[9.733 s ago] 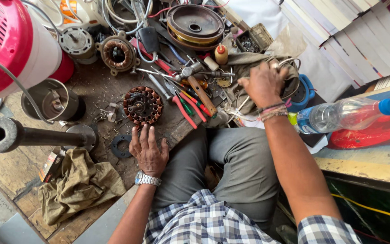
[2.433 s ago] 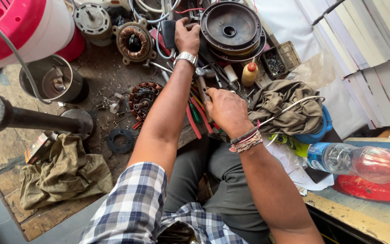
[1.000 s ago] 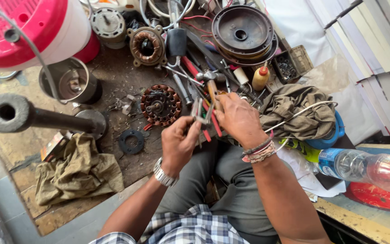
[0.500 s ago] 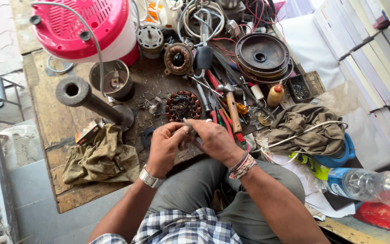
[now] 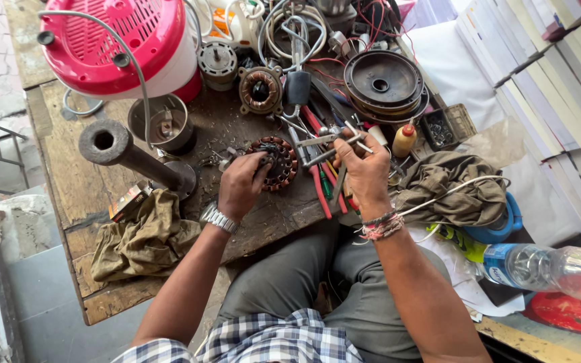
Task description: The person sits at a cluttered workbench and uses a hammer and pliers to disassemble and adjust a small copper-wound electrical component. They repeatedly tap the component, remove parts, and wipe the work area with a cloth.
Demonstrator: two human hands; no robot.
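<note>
My left hand (image 5: pixel 240 185), with a metal watch on the wrist, rests its fingers on a round copper-wound stator (image 5: pixel 278 163) lying on the worn wooden bench (image 5: pixel 68 195). My right hand (image 5: pixel 366 168), with thread bands on the wrist, is closed around a silver metal hand tool (image 5: pixel 324 141). The tool's arms stick out to the left, just above the stator. Red-handled pliers and screwdrivers (image 5: pixel 321 188) lie between my two hands.
A pink and white fan housing (image 5: pixel 122 40), a steel cup (image 5: pixel 159 124), an iron pipe stand (image 5: pixel 126 154) and an olive rag (image 5: pixel 142 232) are at the left. Another motor (image 5: pixel 260 87), stacked round plates (image 5: pixel 381 81), a small bottle (image 5: pixel 405 140), a cloth (image 5: pixel 452 188), a plastic bottle (image 5: pixel 546 269) and books (image 5: pixel 559 101) are at the back and right.
My left hand reached to the far tools, then came back to meet my right hand. Now the hands have parted: the left is on the stator and the right lifts the metal tool.
</note>
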